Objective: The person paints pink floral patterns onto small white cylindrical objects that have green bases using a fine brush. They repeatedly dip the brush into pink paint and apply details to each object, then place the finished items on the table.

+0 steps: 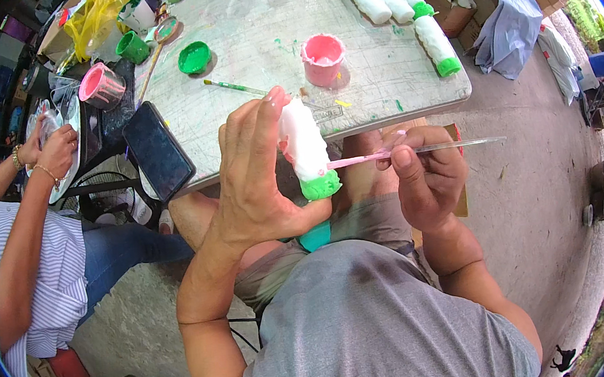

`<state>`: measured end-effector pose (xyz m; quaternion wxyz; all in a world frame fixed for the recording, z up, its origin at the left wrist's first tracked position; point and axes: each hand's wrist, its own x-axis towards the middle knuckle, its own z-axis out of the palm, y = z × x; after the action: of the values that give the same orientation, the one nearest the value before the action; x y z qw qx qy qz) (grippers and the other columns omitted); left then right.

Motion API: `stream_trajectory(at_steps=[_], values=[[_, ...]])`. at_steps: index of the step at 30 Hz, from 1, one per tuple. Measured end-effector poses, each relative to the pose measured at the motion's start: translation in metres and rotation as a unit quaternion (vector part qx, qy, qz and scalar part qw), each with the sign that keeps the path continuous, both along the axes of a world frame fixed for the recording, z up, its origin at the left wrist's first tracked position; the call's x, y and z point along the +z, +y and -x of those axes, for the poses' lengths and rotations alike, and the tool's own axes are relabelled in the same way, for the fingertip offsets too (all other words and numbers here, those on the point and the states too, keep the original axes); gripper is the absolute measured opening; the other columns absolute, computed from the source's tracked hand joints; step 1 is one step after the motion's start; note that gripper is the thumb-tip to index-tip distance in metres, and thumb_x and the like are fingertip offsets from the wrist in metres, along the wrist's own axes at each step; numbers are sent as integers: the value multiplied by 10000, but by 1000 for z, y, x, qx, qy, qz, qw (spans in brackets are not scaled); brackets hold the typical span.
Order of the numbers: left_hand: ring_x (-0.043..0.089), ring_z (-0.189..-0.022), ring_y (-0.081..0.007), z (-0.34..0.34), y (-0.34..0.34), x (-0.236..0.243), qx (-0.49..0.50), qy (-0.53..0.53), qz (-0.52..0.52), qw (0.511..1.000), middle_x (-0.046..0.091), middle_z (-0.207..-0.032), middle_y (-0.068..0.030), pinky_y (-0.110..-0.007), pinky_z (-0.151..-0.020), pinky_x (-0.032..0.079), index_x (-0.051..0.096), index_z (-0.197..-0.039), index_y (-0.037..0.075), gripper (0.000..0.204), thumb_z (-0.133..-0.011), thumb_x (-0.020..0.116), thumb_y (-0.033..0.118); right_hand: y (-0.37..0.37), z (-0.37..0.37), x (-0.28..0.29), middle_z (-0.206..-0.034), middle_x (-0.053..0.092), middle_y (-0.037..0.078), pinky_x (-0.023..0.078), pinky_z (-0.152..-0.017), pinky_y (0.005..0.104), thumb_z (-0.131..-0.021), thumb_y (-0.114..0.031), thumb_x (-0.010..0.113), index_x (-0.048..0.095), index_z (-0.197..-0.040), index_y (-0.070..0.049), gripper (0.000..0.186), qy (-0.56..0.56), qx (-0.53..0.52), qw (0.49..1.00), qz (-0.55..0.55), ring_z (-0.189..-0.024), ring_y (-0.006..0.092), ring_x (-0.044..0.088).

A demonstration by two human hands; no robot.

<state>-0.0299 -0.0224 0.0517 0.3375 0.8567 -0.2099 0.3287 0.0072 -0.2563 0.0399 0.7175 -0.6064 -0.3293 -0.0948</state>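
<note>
My left hand [255, 186] grips a white, bumpy cylinder [300, 136] with a green bottom end and some pink on its left side, fingers at its top and thumb beneath. My right hand [423, 175] pinches a slim paintbrush [479, 142] held sideways, its pink tip touching the lower part of the white cylinder. Just beyond, on the table [247, 31], stand a pink paint cup [324, 70] and a green lid with paint [194, 59]. Another brush [231, 86] lies near them.
A co-worker [27, 257] works at the left. A phone [158, 151], pink paint tub [102, 92] and green cup [133, 47] sit at the table's left. Several white cylinders with green ends [370, 2] lie at the back right, beside cardboard boxes [450, 15].
</note>
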Motion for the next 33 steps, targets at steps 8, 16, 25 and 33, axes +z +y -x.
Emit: stream_trajectory(at_steps=[8, 16, 25, 33], values=[[568, -1175, -409, 1, -2, -1, 5, -1, 5, 1000, 595, -1314, -247, -499, -1014, 422, 357, -1549, -66, 1149, -544, 848, 199, 0, 2, 0, -947, 730, 161, 567, -749, 293, -1035, -5, 626, 598, -1098, 35, 80, 5, 6, 1000, 9, -814, 150, 670], [572, -1170, -403, 1, -1, -2, -2, 0, 7, 1000, 593, -1317, -239, -504, -1006, 422, 349, -1548, -64, 1157, -543, 857, 202, -2, 5, 1, -937, 728, 154, 565, -738, 285, -1043, -24, 624, 597, -1096, 31, 81, 29, -7, 1000, 6, -805, 140, 666], [541, -1286, -327, 2, -1, -22, -47, 18, 128, 991, 519, -1450, -224, -400, -933, 441, 202, -1615, 1, 1263, -542, 856, 132, -6, 1, -3, -987, 704, 156, 548, -825, 303, -1060, -42, 604, 571, -1121, 6, 85, 75, 16, 991, -110, -859, 146, 641], [518, -1351, -307, -17, 5, -45, -120, 16, 206, 971, 434, -1544, -223, -356, -950, 447, 83, -1658, 112, 1358, -547, 864, 109, 3, 0, -12, -1005, 695, 163, 551, -818, 297, -1063, -45, 601, 558, -1116, 7, 86, 75, 1, 991, -112, -854, 145, 636]])
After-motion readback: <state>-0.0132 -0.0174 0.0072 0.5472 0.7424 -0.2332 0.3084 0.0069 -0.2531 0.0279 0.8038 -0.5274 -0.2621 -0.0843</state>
